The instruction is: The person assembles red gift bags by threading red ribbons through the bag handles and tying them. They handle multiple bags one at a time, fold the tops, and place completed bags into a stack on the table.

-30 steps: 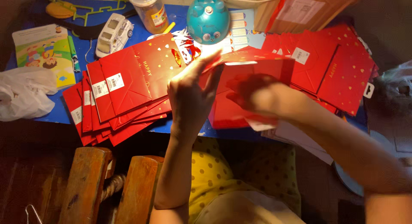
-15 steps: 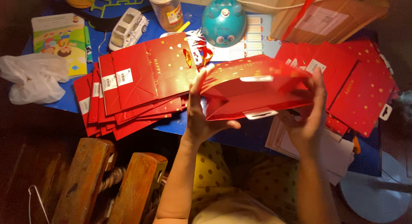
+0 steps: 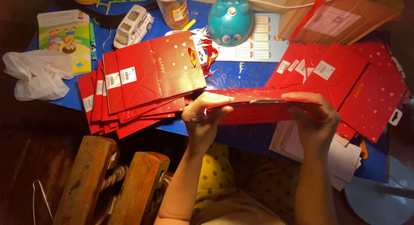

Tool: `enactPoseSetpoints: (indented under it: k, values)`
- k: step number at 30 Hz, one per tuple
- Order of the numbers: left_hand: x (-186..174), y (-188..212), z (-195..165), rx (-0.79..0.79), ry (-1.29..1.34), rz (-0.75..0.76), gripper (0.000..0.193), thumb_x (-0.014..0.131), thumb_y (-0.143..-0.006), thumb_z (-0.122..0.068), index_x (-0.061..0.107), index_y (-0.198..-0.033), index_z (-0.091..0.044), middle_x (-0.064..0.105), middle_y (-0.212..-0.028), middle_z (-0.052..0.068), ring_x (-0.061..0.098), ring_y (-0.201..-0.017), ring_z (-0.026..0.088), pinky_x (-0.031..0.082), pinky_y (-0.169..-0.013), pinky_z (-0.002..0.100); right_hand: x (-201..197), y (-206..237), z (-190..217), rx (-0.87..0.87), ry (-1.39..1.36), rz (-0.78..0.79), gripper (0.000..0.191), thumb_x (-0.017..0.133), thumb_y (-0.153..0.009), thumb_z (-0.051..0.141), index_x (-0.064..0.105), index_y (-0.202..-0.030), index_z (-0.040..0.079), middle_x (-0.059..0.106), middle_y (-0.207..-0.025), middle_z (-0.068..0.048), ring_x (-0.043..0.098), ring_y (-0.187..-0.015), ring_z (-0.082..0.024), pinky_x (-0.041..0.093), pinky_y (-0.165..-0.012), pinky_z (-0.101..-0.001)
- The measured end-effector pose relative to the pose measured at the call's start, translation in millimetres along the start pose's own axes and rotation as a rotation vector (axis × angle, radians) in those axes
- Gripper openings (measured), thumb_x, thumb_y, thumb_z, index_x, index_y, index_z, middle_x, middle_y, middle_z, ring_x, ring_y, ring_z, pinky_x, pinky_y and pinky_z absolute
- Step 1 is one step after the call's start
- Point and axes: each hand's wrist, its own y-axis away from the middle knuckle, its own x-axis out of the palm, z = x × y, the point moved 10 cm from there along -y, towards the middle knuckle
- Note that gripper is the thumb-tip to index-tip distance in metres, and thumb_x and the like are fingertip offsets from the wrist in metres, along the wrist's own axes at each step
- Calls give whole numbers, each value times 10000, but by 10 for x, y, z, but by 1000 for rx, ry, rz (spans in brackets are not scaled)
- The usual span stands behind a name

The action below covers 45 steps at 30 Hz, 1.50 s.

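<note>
Gripping one flattened red gift bag [image 3: 258,105] by its ends, the left hand [image 3: 202,117] and right hand [image 3: 315,119] hold it level over the blue table [image 3: 241,74]. Two fanned stacks of red bags flank it, left stack [image 3: 138,87] and right stack [image 3: 345,82].

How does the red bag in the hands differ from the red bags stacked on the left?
The held red paper bag is gripped at both ends, by the left hand and the right hand, and seen nearly edge-on; the left stack of red bags lies flat and fanned on the blue table, faces up. The stack shows white barcode labels; the held bag shows none. Both are red with gold hearts.
</note>
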Motion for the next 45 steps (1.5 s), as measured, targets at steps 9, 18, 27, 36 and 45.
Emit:
enactPoseSetpoints:
  k: [9, 18, 27, 36, 45]
  values:
    - [-141, 122, 922, -198, 194, -71, 153, 820, -939, -86, 701, -1028, -48, 682, -983, -28, 603, -920, 57, 506, -868, 237, 37, -92, -824, 195, -40, -49, 244, 770, -981, 87, 705, -1198, -3, 725, -1134, -63, 665, -1047, -125, 538, -932, -285]
    - [-167, 359, 1021, -209, 53, 3, 336, 812, -895, -84, 646, -1183, -34, 699, -1145, 14, 632, -1070, 95, 505, -972, 275, 202, 52, -1092, 164, -63, 57, 582, 785, -913, 55, 482, -1408, 13, 606, -1358, -97, 608, -1238, -168, 532, -1050, -324]
    - [-223, 563, 1233, -445, -52, -48, 538, 760, -896, -56, 517, -1373, -5, 716, -1205, 81, 674, -1089, 119, 541, -965, 286, 461, 144, -1145, 402, -83, 150, 669, 691, -906, -29, 396, -1505, -1, 598, -1373, -123, 606, -1152, -159, 531, -975, -317]
    - [-235, 575, 685, -291, -208, -275, 297, 756, -939, 35, 661, -1220, 23, 731, -1158, 125, 672, -1025, 182, 508, -1007, 299, 372, 245, -368, -60, 558, -22, 479, 752, -931, 42, 620, -1391, 18, 599, -1471, -141, 568, -1317, -230, 472, -1116, -366]
    - [799, 708, -488, 450, -559, 311, 338, 772, -935, -116, 696, -1264, -98, 671, -1299, 66, 677, -1199, 278, 430, -1199, 544, 471, 994, -541, 189, -483, 12, 690, 648, -1027, 383, 352, -1521, 2, 439, -1476, -98, 435, -1342, -203, 388, -1112, -358]
